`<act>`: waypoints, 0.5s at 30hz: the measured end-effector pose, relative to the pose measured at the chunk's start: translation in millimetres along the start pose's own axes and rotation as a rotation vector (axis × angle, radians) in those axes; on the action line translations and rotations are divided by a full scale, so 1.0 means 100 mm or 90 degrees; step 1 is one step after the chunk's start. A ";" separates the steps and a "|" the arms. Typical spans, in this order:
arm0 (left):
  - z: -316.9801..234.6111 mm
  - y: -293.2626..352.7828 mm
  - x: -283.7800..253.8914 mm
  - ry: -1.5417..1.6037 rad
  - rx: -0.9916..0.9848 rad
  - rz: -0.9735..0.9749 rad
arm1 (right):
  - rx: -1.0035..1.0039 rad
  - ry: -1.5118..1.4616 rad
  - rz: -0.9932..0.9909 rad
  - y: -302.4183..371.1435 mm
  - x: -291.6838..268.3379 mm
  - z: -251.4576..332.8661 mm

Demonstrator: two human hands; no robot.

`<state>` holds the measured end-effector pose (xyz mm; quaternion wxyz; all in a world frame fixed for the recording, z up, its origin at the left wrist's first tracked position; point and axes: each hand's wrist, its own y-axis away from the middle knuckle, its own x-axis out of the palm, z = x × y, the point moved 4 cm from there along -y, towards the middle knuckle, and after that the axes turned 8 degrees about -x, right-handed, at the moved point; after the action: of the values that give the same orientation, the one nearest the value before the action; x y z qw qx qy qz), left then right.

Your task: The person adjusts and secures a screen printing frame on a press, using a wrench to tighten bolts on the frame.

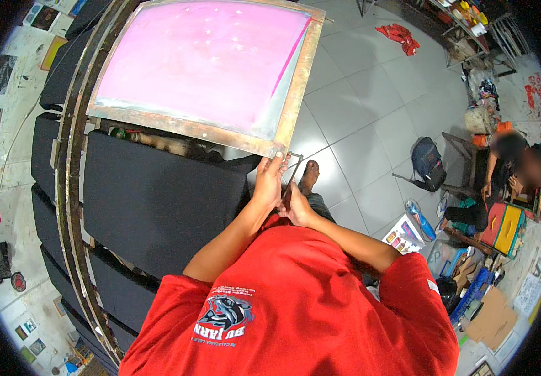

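A framed screen [201, 69] with pink mesh and a worn, metal-looking border lies over the far end of the work line. At its near right corner my left hand [268, 178] is closed, thumb on top and fingers at the edge. My right hand [295, 205], just below and to the right, is wrapped round a thin dark metal rod with a bent end [295, 168]. The rod's bent top reaches up beside the frame corner. What the left fingertips touch under the corner is partly hidden.
Black flat panels [164, 194] line a long rail [71, 138] at left. On the tiled floor are a red cloth [399, 39] and a dark backpack [428, 164]. At right another person [510, 150] sits near a red and yellow box [503, 229], with cardboard [493, 318] lower down.
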<state>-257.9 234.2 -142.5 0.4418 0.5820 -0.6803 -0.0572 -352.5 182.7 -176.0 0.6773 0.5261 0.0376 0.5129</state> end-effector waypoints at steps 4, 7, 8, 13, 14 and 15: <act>0.03 -0.04 -0.01 -0.007 -0.009 0.006 | -0.074 0.213 0.096 0.29 0.12 0.14; 0.02 -0.05 -0.02 0.033 -0.010 0.063 | -0.080 0.315 0.078 0.51 0.26 0.36; 0.04 -0.08 -0.06 0.040 -0.019 0.063 | -0.081 0.342 0.056 0.56 0.27 0.43; -0.01 -0.01 0.07 0.111 -0.039 0.102 | -0.371 0.814 -0.087 0.72 0.30 0.68; 0.00 -0.01 0.07 0.127 -0.037 0.112 | -0.412 0.873 -0.103 0.76 0.33 0.71; -0.01 0.01 0.07 0.128 -0.037 0.101 | -0.450 0.933 -0.122 0.81 0.39 0.75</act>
<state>-257.4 228.5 -137.7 0.5275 0.5158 -0.6749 0.0166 -342.6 154.6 -62.7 0.6476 -0.1925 0.3517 0.6480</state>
